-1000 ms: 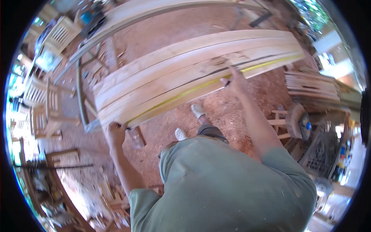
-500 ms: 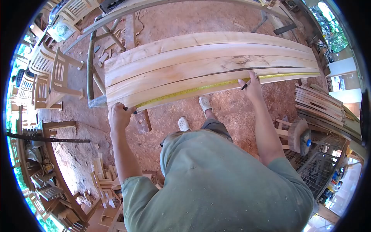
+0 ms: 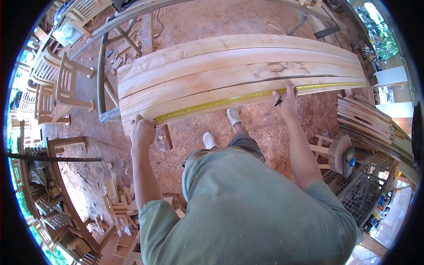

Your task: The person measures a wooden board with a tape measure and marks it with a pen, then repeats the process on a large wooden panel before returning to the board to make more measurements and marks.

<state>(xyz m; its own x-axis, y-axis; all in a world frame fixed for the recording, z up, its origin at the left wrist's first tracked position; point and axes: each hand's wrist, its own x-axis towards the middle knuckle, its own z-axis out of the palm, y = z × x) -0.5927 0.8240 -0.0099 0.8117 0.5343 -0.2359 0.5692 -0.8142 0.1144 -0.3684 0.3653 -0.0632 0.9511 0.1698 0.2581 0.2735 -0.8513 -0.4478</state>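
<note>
Several pale wooden planks (image 3: 190, 66) lie side by side in front of me. A yellow tape measure (image 3: 212, 104) stretches along the near plank towards its right end. At the left end of the blade, my left hand (image 3: 142, 131) is closed around the tape measure, whose body is mostly hidden by the fingers; a small dark part shows beside them. My right hand (image 3: 289, 102) rests at the near plank edge by the blade, holding a black pen (image 3: 278, 101) between its fingers.
Wooden chairs (image 3: 57, 84) stand at the left. A metal frame (image 3: 102, 79) is beside the planks' left end. Stacked wood strips (image 3: 364, 119) and a wire rack (image 3: 360, 194) are at the right. Wood scraps (image 3: 117, 198) lie at lower left.
My left hand has shifted slightly right and turned, so its back shows more and less of the dark part is visible. My right hand has barely moved.
</note>
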